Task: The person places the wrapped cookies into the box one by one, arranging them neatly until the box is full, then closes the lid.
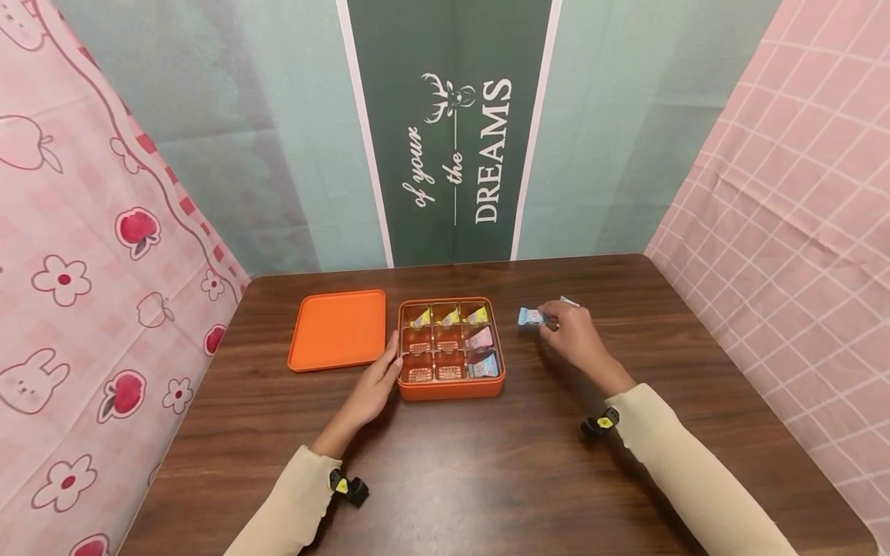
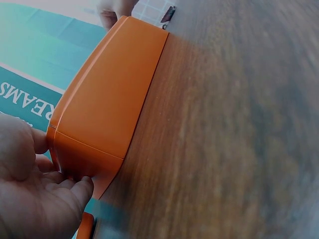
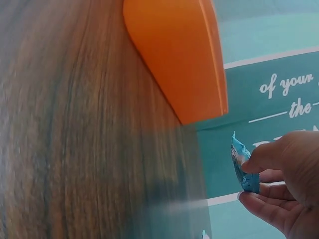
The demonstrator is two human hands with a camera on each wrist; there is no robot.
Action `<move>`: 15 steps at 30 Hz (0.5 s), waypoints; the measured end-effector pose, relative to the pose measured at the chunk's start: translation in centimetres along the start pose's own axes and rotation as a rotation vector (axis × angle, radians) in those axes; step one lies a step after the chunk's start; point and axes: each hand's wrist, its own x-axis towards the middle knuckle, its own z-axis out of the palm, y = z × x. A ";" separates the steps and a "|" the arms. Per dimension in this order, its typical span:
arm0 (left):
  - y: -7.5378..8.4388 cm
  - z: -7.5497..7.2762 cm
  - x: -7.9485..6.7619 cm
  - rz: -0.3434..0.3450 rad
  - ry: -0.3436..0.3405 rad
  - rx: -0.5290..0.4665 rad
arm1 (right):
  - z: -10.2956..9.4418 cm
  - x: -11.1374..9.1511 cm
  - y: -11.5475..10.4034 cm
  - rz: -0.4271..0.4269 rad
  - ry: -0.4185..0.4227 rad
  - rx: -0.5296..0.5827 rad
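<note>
Packet (image 1: pixel 530 316) in pale-blue wrapping is pinched between thumb and fingers of a person's right hand (image 1: pixel 573 333), to the right of an orange box (image 1: pixel 450 391) whose compartments hold yellow, pink and blue packets (image 1: pixel 480 338). The left hand (image 1: pixel 374 388), fingers relaxed, rests against the box's left side, near a flat orange lid (image 1: pixel 338 330) on a wooden table (image 1: pixel 445 479).

I reach forward with my left arm (image 1: pixel 288 502) and my right arm (image 1: pixel 695 467), well apart. My left hand (image 1: pixel 371 390) points ahead, palm inward, fingers loosely extended; my right hand (image 1: pixel 573 333) angles inward, thumb and fingertips drawn together in a pinch
</note>
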 end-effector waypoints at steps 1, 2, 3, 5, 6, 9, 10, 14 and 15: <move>0.0 0.0 0.0 -0.002 0.000 -0.001 | -0.1 -0.1 -0.1 0.003 0.004 0.003; 0.0 0.0 0.0 -0.003 -0.001 -0.002 | -0.1 -0.1 -0.2 0.007 0.006 0.010; 0.0 0.0 0.0 -0.003 0.000 -0.004 | -0.2 -0.2 -0.3 0.011 0.008 0.012; 0.0 0.0 0.0 -0.003 0.002 -0.003 | -0.3 -0.2 -0.4 0.019 0.009 0.020; -0.1 0.0 0.0 -0.002 0.003 -0.003 | -0.4 -0.3 -0.5 0.022 0.009 0.027; -0.2 0.1 0.0 0.005 0.005 -0.008 | -0.6 -0.4 -0.8 0.024 0.013 0.035; -0.2 0.1 0.0 0.008 0.005 -0.009 | -0.6 -0.5 -1.0 0.024 0.015 0.038; -0.2 0.1 0.1 0.014 0.001 -0.014 | -0.8 -0.7 -1.5 0.015 0.024 0.046; -0.2 0.1 0.1 0.013 -0.001 -0.015 | -0.8 -0.7 -1.6 0.011 0.027 0.050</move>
